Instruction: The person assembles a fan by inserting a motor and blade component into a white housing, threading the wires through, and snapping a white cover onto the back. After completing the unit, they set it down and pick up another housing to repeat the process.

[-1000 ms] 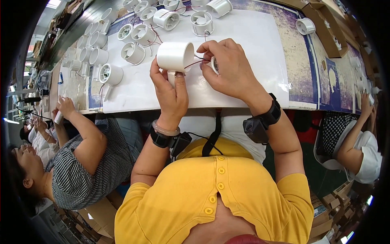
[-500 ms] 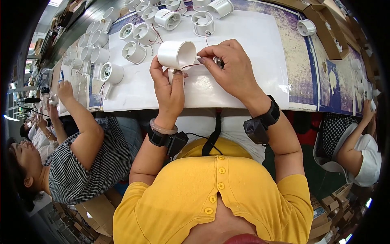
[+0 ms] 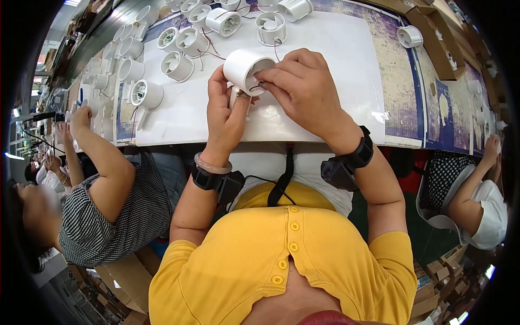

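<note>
- While the left hand (image 3: 225, 111) grips a white cylindrical housing (image 3: 244, 69) from below, thumb and fingers closed around its wall, the housing hangs just above the white table sheet (image 3: 336, 65).
- At the housing's open mouth, the right hand (image 3: 303, 89) pinches thin wires (image 3: 254, 86) between closed fingertips.
- Beyond the housing, further white fan housings (image 3: 271, 27) stand on the sheet, some trailing red wires.
- Left of the housing, more such housings (image 3: 146, 93) lie in a loose group.
- Far right of the housing, a single fan housing (image 3: 409, 36) sits beside a cardboard box (image 3: 433, 32).
- Well left of the housing, a neighbour's arm (image 3: 103, 157) reaches onto the table.
</note>
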Motion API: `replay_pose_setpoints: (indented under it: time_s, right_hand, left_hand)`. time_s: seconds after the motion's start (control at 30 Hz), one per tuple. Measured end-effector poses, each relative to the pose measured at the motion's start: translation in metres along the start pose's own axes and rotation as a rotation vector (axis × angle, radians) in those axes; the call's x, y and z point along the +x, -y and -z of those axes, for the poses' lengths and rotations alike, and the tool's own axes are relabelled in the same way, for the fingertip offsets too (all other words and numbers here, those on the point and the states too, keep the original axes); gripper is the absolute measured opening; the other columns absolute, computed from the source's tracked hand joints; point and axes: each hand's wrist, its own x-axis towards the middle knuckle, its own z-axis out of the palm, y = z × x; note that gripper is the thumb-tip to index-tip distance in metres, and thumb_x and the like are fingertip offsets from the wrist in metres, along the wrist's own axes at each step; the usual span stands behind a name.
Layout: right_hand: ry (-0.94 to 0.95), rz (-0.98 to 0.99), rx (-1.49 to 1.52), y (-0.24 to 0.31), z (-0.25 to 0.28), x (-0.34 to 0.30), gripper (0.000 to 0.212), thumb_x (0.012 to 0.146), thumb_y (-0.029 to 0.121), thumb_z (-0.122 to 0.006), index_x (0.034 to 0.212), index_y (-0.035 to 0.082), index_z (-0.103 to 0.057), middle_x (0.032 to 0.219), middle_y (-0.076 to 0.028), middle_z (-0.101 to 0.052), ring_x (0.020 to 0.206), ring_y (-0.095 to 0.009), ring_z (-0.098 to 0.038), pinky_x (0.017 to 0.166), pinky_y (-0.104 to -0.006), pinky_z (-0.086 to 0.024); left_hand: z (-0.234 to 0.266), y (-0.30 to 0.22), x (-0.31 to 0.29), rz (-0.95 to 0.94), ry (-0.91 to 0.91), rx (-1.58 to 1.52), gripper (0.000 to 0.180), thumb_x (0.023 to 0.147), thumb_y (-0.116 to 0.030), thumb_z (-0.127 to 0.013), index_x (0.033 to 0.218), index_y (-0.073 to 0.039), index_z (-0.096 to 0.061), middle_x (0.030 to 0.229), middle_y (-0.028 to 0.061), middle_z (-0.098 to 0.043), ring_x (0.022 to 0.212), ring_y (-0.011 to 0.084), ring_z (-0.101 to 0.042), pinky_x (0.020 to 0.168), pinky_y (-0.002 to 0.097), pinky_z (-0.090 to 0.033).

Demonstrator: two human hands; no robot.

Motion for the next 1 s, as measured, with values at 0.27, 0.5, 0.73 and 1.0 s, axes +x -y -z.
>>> replay_pose_setpoints:
  time_s: [0.27, 0.5, 0.73, 1.0]
  right_hand:
    - [0.062, 0.087, -0.089, 0.003, 0.003, 0.000, 0.021, 0.066, 0.009, -0.072, 0.086, 0.013, -0.068, 0.086, 0.004, -0.064, 0.086, -0.018, -0.055, 0.075, -0.0312, -0.041]
    - [0.044, 0.085, -0.104, 0.003, 0.000, -0.003, 0.019, 0.066, 0.010, -0.072, 0.085, 0.013, -0.068, 0.085, 0.004, -0.064, 0.085, -0.017, -0.054, 0.075, -0.0298, -0.042]
    - [-0.074, 0.071, -0.190, 0.008, -0.001, -0.008, 0.017, 0.066, 0.010, -0.072, 0.082, 0.014, -0.068, 0.106, 0.001, -0.061, 0.100, -0.020, -0.051, 0.081, -0.0305, -0.041]
    - [0.096, -0.024, -0.031, 0.006, 0.010, 0.010, 0.010, 0.071, 0.010, -0.071, 0.081, 0.010, -0.068, 0.129, -0.003, -0.051, 0.128, -0.028, -0.037, 0.101, -0.0396, -0.032]
  left_hand:
    - [0.004, -0.013, 0.001, 0.085, 0.070, -0.159, 0.055, 0.085, 0.005, -0.047, 0.136, 0.000, -0.028, 0.122, 0.0097, -0.046, 0.104, 0.0138, -0.051, 0.081, 0.0265, -0.049]
    - [0.009, -0.010, 0.001, 0.101, 0.121, -0.137, 0.055, 0.085, 0.003, -0.049, 0.136, -0.001, -0.029, 0.123, 0.0095, -0.046, 0.105, 0.0138, -0.050, 0.081, 0.0251, -0.048]
    - [0.010, -0.004, 0.001, 0.058, 0.136, -0.066, 0.053, 0.088, 0.000, -0.052, 0.136, -0.001, -0.029, 0.124, 0.0089, -0.046, 0.106, 0.0138, -0.049, 0.079, 0.0252, -0.049]
    - [0.011, -0.005, 0.002, 0.102, 0.164, -0.078, 0.054, 0.088, 0.000, -0.051, 0.137, -0.001, -0.030, 0.124, 0.0085, -0.047, 0.104, 0.0135, -0.051, 0.076, 0.0246, -0.048]
